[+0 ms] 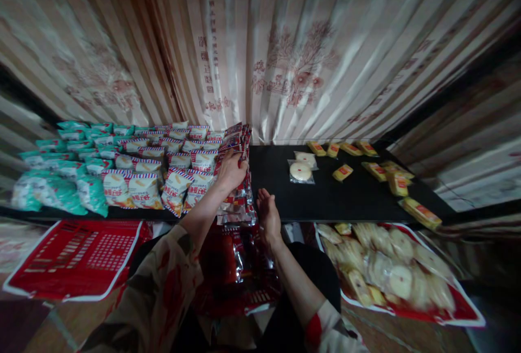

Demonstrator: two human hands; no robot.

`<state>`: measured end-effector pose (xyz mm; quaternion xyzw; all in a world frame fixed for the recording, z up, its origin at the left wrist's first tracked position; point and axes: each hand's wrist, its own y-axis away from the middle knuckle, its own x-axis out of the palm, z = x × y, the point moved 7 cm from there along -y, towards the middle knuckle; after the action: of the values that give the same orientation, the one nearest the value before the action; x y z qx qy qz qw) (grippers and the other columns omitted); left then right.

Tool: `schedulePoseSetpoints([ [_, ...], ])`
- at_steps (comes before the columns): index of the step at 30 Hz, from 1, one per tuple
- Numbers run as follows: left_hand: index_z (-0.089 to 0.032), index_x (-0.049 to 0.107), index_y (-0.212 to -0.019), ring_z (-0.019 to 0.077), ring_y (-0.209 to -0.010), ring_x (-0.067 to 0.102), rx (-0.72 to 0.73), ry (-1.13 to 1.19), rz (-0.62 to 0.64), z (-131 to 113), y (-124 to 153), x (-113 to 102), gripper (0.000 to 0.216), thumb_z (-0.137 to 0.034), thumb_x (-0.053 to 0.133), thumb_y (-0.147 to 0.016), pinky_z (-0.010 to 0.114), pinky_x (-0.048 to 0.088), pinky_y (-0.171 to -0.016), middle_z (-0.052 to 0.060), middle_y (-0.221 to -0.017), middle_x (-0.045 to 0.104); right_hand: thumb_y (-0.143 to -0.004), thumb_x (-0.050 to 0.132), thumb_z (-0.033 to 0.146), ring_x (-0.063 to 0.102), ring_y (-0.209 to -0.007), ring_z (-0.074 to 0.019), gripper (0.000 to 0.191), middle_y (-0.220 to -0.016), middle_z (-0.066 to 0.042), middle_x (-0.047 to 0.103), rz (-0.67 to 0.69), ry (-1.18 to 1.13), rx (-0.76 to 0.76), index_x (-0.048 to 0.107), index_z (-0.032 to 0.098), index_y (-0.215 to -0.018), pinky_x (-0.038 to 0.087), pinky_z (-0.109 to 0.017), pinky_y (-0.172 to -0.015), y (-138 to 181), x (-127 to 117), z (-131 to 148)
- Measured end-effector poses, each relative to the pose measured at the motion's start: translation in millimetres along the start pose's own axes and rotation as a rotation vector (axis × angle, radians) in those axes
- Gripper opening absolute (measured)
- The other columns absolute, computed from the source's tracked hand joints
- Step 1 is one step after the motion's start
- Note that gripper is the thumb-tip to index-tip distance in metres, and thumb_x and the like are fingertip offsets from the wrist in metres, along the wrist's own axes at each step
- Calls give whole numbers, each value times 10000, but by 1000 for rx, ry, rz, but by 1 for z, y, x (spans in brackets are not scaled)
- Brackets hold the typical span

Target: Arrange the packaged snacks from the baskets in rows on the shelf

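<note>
My left hand [233,171] rests on a row of dark red snack packets [236,206] in the middle of the black table, its fingers stretched over them and not closed around any. Beside the near right side of that row is my right hand [268,214], holding nothing, palm turned toward the packets and fingers pointing up and away from me. Between my knees sits a red bag with more shiny dark red packets [240,258]. White snack bags with red lettering [142,190] stand just left of the row.
Teal bags [61,190] fill the table's left end. Round white flat cakes [301,171] and yellow packets [342,172] lie on the right of the black table [277,163]. Red bags flank me; the right bag [464,309] holds more wrapped cakes. A curtain [244,44] hangs behind.
</note>
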<state>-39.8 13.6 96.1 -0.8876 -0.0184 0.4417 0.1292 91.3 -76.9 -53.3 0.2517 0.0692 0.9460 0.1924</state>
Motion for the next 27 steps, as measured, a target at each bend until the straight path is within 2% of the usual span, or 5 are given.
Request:
schedulePoseSetpoints([
  [4, -128, 642, -1055, 239, -1251, 435, 54, -5, -120, 5, 25, -19, 304, -219, 463, -826, 397, 327, -1089, 110, -1270, 553, -825, 410, 624, 385, -1310, -209, 618, -1405, -87, 439, -13, 29, 22, 537, 194, -1250, 251, -393, -1113, 3, -1, 0],
  [10, -149, 638, -1050, 255, -1258, 419, -28, -34, -346, 42, 102, -51, 302, -182, 431, -833, 451, 335, -1081, 112, -1282, 542, -823, 406, 613, 404, -1296, -204, 647, -1418, -99, 419, -48, 60, 13, 504, 168, -1282, 266, -381, -1103, 6, 3, -5],
  [17, -130, 490, -1260, 288, -1339, 303, 65, -43, -262, 45, 155, -33, 452, -277, 486, -833, 478, 327, -1080, 142, -1361, 463, -796, 472, 601, 485, -1225, -225, 611, -1340, -89, 515, -29, 55, -7, 562, 171, -1220, 351, -386, -1052, 12, 8, -6],
  [22, -117, 357, -1364, 311, -1353, 272, 33, -44, -139, 46, 159, -14, 596, -258, 511, -807, 496, 290, -1096, 160, -1394, 421, -802, 476, 579, 576, -1109, -238, 559, -1209, -80, 623, -5, 96, 33, 602, 172, -1165, 414, -397, -993, 13, 10, -4],
  [27, -144, 404, -1324, 291, -1308, 356, 3, -52, -153, 47, 159, -13, 495, -204, 456, -836, 501, 320, -1075, 148, -1331, 488, -786, 483, 595, 620, -1016, -250, 554, -1068, -75, 690, 9, 138, -17, 645, 171, -1105, 455, -426, -930, 13, 8, -1],
])
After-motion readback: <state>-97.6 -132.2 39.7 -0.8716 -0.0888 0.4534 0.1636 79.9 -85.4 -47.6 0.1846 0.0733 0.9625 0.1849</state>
